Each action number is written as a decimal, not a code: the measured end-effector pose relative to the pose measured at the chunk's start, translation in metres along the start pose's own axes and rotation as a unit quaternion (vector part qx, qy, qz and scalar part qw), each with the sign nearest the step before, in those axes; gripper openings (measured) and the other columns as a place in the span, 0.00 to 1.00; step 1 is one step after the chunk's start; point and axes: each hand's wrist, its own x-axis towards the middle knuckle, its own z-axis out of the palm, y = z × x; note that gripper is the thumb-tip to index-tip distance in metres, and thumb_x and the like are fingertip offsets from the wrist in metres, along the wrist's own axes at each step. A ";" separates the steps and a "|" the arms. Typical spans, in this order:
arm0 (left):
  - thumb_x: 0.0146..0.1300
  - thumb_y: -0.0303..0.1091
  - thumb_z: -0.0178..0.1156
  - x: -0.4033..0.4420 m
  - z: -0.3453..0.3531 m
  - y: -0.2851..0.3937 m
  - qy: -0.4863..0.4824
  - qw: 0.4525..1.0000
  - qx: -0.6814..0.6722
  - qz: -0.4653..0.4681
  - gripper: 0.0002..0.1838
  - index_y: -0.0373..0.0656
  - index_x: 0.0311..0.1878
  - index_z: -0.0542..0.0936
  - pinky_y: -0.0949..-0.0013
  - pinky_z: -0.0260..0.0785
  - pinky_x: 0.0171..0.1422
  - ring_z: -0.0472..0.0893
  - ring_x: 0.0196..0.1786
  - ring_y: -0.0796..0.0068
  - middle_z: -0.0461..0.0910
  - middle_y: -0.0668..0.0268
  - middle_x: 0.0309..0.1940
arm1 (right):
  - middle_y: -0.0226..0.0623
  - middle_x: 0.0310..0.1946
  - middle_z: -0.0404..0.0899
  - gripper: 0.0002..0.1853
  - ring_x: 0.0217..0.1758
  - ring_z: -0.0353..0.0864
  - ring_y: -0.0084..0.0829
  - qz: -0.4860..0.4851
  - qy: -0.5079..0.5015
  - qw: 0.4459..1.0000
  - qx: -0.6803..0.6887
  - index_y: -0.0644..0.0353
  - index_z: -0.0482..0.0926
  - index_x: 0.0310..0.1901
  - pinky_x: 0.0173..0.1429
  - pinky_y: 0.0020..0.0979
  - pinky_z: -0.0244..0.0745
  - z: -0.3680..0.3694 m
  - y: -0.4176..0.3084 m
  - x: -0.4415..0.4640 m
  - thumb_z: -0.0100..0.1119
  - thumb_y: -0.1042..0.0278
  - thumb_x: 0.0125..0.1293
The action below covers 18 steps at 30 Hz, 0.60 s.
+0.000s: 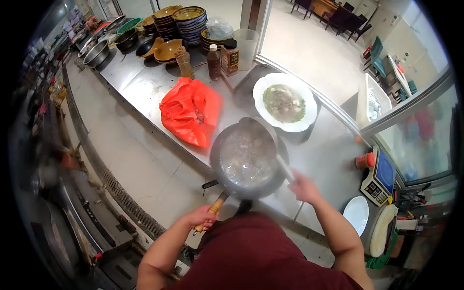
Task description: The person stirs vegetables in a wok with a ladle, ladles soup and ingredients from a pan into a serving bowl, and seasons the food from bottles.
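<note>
My left hand (204, 218) is wrapped round the wooden handle (212, 211) of a large wok (217, 166), which is over the edge of the steel counter. Steaming liquid with pieces in it (246, 157) fills the wok's middle. A long metal utensil (284, 169) reaches over the wok's right side, and my right hand (304, 187) is closed on its shaft; its far end is hidden. Behind the wok stands a white scalloped plate (311, 104) with a soupy dish and green bits in it. A red plastic bag (186, 113) lies to the wok's left.
Bottles (213, 63), a spice jar (229, 58) and stacked bowls (190, 24) stand at the back left. To the right are a scale (382, 174), a red-lidded jar (365, 161) and a white dish (356, 215). A glass partition frame borders the counter's far side.
</note>
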 end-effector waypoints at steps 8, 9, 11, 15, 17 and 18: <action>0.58 0.26 0.57 -0.012 0.009 0.015 0.007 1.000 -0.002 -0.013 0.10 0.47 0.38 0.65 0.76 0.57 0.16 0.61 0.14 0.84 0.63 0.72 0.19 | 0.30 0.18 0.70 0.21 0.11 0.68 0.20 0.204 -0.184 0.922 0.274 0.60 0.71 0.54 0.09 0.22 0.56 0.011 -0.043 -0.020 0.52 0.71 0.57; 0.58 0.26 0.58 -0.013 0.010 0.016 0.003 1.000 -0.004 -0.008 0.10 0.48 0.38 0.66 0.77 0.56 0.15 0.61 0.14 0.85 0.63 0.73 0.18 | 0.30 0.18 0.71 0.17 0.11 0.69 0.20 0.181 -0.178 0.914 0.315 0.62 0.73 0.49 0.10 0.21 0.57 0.020 -0.030 -0.022 0.52 0.71 0.57; 0.58 0.27 0.59 -0.014 0.012 0.018 -0.002 1.000 -0.007 -0.003 0.11 0.48 0.38 0.66 0.77 0.56 0.15 0.61 0.13 0.85 0.63 0.73 0.18 | 0.30 0.18 0.71 0.18 0.11 0.69 0.20 0.190 -0.187 0.913 0.308 0.63 0.73 0.50 0.11 0.21 0.59 0.020 -0.038 -0.034 0.52 0.71 0.57; 0.58 0.27 0.58 -0.015 0.014 0.018 -0.003 1.000 0.004 0.002 0.10 0.48 0.38 0.67 0.77 0.56 0.15 0.62 0.13 0.85 0.63 0.73 0.18 | 0.29 0.20 0.71 0.30 0.12 0.68 0.20 0.180 -0.197 0.910 0.318 0.56 0.65 0.66 0.14 0.22 0.60 0.035 -0.023 -0.049 0.53 0.75 0.60; 0.58 0.27 0.58 -0.014 0.014 0.018 -0.007 1.000 0.001 0.008 0.10 0.47 0.38 0.67 0.77 0.56 0.15 0.62 0.13 0.85 0.63 0.73 0.18 | 0.28 0.19 0.70 0.31 0.12 0.68 0.20 0.172 -0.182 0.911 0.327 0.56 0.64 0.67 0.15 0.22 0.60 0.038 -0.024 -0.055 0.54 0.77 0.60; 0.59 0.27 0.58 -0.014 0.015 0.018 -0.005 1.000 -0.003 0.007 0.09 0.47 0.38 0.67 0.77 0.57 0.15 0.62 0.13 0.85 0.63 0.73 0.17 | 0.27 0.18 0.69 0.32 0.12 0.67 0.20 0.160 -0.180 0.914 0.326 0.55 0.63 0.67 0.15 0.22 0.61 0.039 -0.024 -0.057 0.55 0.78 0.60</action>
